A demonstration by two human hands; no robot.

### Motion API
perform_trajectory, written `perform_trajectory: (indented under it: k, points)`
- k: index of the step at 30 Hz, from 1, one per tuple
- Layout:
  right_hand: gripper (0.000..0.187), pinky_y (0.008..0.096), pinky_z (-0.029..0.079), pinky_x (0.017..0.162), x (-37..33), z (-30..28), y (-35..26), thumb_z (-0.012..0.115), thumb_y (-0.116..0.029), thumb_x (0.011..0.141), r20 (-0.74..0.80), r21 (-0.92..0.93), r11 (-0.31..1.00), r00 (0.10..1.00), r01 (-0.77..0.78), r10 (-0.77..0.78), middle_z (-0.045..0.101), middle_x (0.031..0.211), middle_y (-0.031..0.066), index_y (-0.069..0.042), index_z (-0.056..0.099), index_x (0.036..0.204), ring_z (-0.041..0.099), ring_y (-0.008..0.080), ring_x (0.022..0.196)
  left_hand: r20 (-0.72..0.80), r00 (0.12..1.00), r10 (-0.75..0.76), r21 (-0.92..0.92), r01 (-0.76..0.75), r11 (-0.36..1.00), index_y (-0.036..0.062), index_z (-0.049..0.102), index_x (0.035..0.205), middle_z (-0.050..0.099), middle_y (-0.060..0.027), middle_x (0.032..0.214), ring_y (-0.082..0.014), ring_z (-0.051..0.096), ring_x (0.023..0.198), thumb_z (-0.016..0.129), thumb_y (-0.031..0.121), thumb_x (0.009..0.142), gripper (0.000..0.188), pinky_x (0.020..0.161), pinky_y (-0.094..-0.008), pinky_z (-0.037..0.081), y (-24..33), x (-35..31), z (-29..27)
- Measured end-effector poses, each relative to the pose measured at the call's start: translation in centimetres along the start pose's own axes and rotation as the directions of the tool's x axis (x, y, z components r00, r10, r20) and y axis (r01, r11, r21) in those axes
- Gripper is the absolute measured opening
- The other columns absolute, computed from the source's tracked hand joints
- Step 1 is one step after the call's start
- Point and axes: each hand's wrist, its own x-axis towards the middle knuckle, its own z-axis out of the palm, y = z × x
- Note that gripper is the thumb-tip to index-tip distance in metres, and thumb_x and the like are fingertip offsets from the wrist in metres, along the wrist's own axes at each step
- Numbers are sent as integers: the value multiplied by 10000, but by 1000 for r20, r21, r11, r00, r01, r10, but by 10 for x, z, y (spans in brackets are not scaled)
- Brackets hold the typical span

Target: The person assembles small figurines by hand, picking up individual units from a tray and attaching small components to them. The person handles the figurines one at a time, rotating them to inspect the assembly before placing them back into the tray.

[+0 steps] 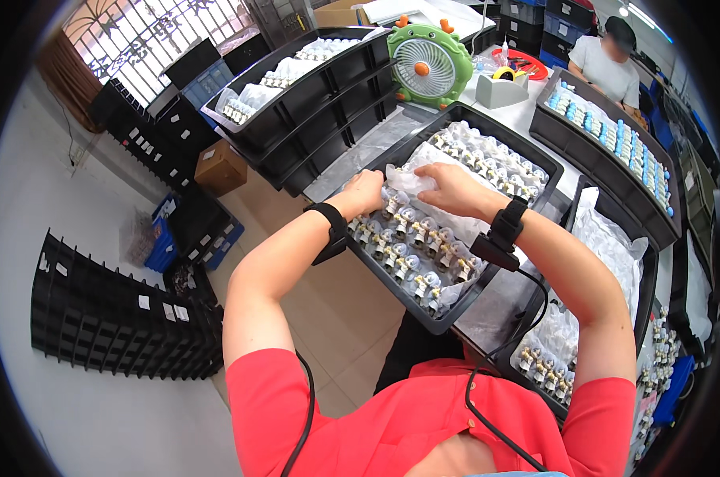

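Note:
A black tray [439, 323] in front of me holds rows of small white-and-gold figurines [427, 230]. A white plastic sheet [412, 181] lies across its middle, between the near rows and the far rows. My left hand [365, 191] is at the tray's left edge with its fingers curled in, close to the sheet's end; what they grip is hidden. Over the sheet is my right hand [454, 188], its thumb and fingers apart and pointing left. Nothing shows between them. Each wrist wears a black band.
Stacked black trays [328, 103] stand at the far left, beside a green fan [430, 65]. A tray of blue-topped pieces [610, 131] sits far right; another, sheet-covered tray [606, 238] is near right. A cable hangs from my right wrist. A person [606, 63] works beyond.

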Motion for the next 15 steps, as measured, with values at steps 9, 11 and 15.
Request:
perform_trajectory:
  k: [9, 11, 15]
  points:
    - [458, 380, 450, 908, -1, 5, -2, 621, -183, 751, 1, -6, 1000, 1000, 28, -28, 613, 1068, 248, 33, 574, 1152, 587, 361, 1005, -194, 954, 229, 259, -175, 950, -47, 650, 889, 652, -244, 896, -368, 653, 833, 707, 146, 673, 295, 746, -407, 529, -6, 14, 9]
    - [461, 381, 452, 900, 0, 8, -1, 614, -178, 756, -40, -22, 999, 998, 40, -41, 608, 1081, 237, 24, 566, 1168, 588, 359, 995, -184, 967, 177, 154, -149, 977, -35, 645, 894, 655, -236, 864, -354, 660, 809, 702, 131, 682, 276, 733, -400, 530, -12, 19, 10]
    - [476, 425, 446, 899, 2, 7, -7, 596, -143, 761, -158, -25, 998, 986, 56, -59, 572, 1121, 215, -1, 527, 1210, 571, 376, 1008, -196, 966, 171, 95, -155, 983, -13, 605, 979, 659, -180, 835, -306, 672, 729, 691, 52, 680, 318, 679, -373, 537, -13, 17, -1]
